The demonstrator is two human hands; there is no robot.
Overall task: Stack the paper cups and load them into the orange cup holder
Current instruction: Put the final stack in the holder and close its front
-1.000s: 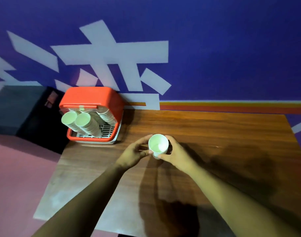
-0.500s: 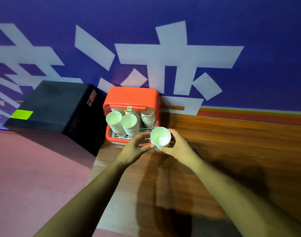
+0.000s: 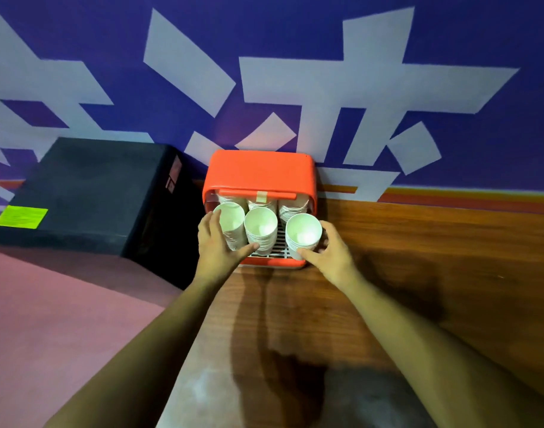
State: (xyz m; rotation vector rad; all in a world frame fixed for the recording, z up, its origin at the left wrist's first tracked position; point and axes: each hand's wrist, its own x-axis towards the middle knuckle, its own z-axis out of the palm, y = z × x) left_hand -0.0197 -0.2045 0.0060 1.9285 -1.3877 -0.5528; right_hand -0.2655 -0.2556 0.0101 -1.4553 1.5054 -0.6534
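The orange cup holder (image 3: 258, 171) stands against the wall at the table's far left corner, its front open. Several stacks of white paper cups fill it. Three stacks lean out at the front: a left stack (image 3: 232, 222), a middle stack (image 3: 261, 230) and a right stack (image 3: 303, 234). My right hand (image 3: 332, 257) is curled around the right stack at the holder's front right. My left hand (image 3: 216, 247) rests against the left stack, thumb reaching under the middle stack. More stacks behind are partly hidden under the lid.
A black box (image 3: 88, 193) with a green label sits to the left of the holder, beyond the table's edge. The wooden table (image 3: 419, 257) stretches right and toward me. A purple wall with white shapes rises right behind the holder.
Both hands carried the cup stack forward from the table's middle to the holder. The stack now sits in the holder's front right, and my left hand has shifted to the left stacks.
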